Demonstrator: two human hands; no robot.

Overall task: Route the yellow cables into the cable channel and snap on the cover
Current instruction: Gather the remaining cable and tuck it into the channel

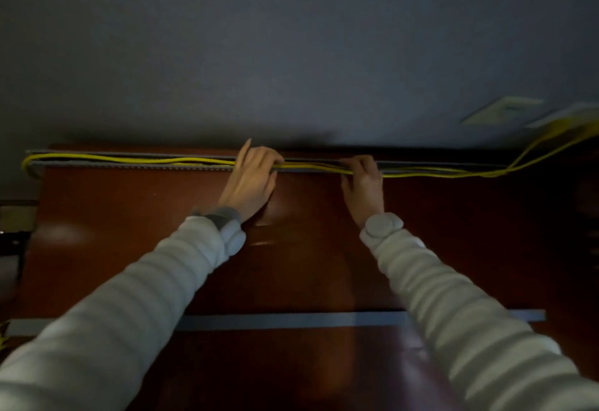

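Several yellow cables (129, 161) run along a grey slotted cable channel (97, 154) at the far edge of a dark wooden table (129, 248). My left hand (251, 179) rests on the channel near its middle, fingers curled over the cables, index finger raised. My right hand (363, 180) is a little to the right, fingers pinched around the same cables at the channel's front wall. Right of my hands the cables sag over the front wall and rise toward the wall plates. The long grey cover (291, 320) lies flat near the table's front edge, partly hidden by my sleeves.
A grey wall stands behind the table. Two pale wall plates (502, 109) sit at the upper right, where the cables plug in. At the left end the cables bend down past the table corner (27, 167). Dim furniture shows at the far left.
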